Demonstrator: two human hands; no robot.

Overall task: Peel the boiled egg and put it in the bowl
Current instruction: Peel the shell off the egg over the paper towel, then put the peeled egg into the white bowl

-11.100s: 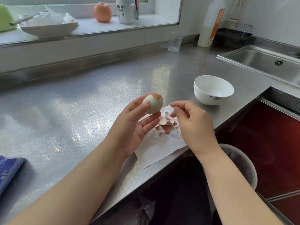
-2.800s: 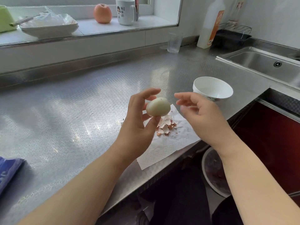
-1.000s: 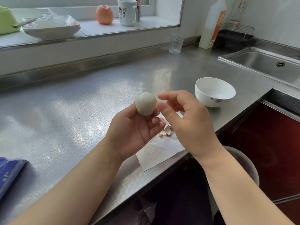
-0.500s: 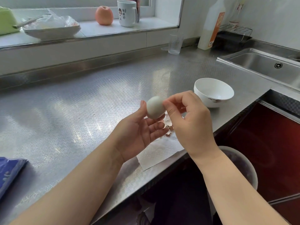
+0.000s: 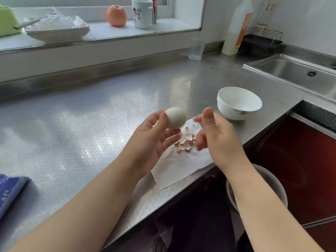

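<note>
The left hand holds the egg above the counter, thumb pressed to its near side and fingers curled beneath; the egg is smooth, matte, off-white and oval, with no brown shell showing on the side that faces the camera. The right hand hangs just beside it, apart from the egg, fingers loosely spread and holding nothing (its fingertips are motion-blurred, so fine detail there is lost). Below and between the hands lies a creased white paper sheet, one corner reaching the counter's front edge, with a small heap of jagged, thin brown-and-white shell fragments on it. The bowl, round, glossy white ceramic with a small dark mark on its outer wall, stands empty on the counter to the right of the hands, near but apart. The counter itself is brushed steel embossed with a fine cube-like pattern that catches window light.
</note>
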